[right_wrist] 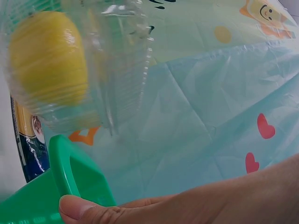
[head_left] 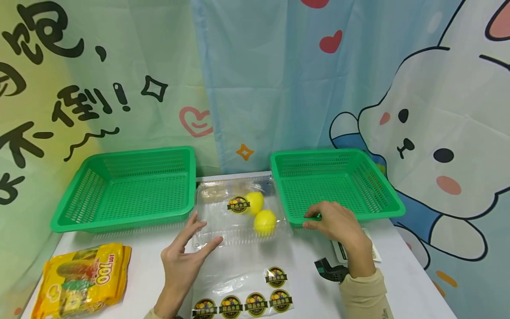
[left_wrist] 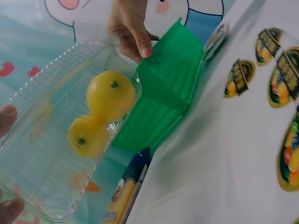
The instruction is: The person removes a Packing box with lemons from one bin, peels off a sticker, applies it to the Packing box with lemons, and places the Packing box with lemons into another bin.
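Note:
A clear plastic clamshell box [head_left: 223, 230] with two yellow lemons [head_left: 264, 222] inside and a round fruit sticker [head_left: 238, 204] on its lid sits between two green baskets. At the box's near left corner is my left hand [head_left: 181, 254], thumb and fingers spread apart; in the left wrist view its fingertips [left_wrist: 10, 211] show beside the box edge, and contact is unclear. My right hand [head_left: 336, 223] pinches the near rim of the right green basket [head_left: 318, 188]. In the right wrist view the thumb [right_wrist: 77, 207] lies over that rim.
The left green basket [head_left: 147, 190] stands at the back left. A yellow snack packet [head_left: 83, 279] lies front left. A sheet of round stickers [head_left: 256, 303] lies at the front middle. A white card [head_left: 372, 248] lies under my right wrist. A blue-and-yellow packet [left_wrist: 128, 186] shows near the box.

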`<state>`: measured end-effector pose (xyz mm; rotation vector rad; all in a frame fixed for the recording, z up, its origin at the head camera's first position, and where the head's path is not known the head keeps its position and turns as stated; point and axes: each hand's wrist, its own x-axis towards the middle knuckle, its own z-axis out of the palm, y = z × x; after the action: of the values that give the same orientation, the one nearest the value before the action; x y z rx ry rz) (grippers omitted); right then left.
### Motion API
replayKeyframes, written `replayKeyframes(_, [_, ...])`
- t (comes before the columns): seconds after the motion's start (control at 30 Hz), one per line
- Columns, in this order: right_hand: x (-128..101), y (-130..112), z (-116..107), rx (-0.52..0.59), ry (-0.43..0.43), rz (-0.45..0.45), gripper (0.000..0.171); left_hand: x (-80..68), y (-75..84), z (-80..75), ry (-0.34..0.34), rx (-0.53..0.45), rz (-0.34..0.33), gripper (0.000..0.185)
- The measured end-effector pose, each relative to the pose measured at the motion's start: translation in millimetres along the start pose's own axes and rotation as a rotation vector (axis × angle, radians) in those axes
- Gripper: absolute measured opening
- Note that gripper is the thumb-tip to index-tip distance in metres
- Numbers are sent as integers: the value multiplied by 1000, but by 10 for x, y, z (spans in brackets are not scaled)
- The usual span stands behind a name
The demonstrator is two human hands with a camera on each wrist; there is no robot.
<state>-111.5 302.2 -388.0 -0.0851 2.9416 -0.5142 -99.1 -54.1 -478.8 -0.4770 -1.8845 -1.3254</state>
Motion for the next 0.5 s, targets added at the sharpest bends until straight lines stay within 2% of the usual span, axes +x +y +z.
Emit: replayKeyframes(0.5, [0, 15, 0, 12, 0, -6, 22, 147, 62, 96, 16, -27, -5, 51])
